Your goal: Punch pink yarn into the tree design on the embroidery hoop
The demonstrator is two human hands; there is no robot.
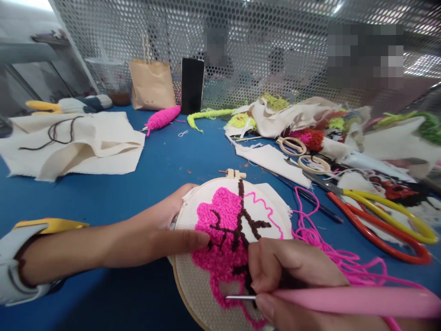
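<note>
My left hand (175,230) grips the left side of a round embroidery hoop (176,271), its thumb lying on the pink stitching. Off-white cloth (262,202) is stretched in the hoop, with dense loops of hot-pink yarn (222,204) and dark brown branch-like lines (253,223). A pink outline runs along the lower part. My right hand (292,271) is closed around a punch needle (330,301) with a pink handle. Its metal tip points left and meets the pink loops near the lower middle of the cloth.
Loose pink yarn (330,250) lies right of the hoop, beside red-and-yellow-handled scissors (386,220) and a dark pen (320,204). Behind are scraps and small hoops (291,146), a pink yarn bundle (163,118), a phone (192,87), a paper bag (153,85) and folded cloth (113,133).
</note>
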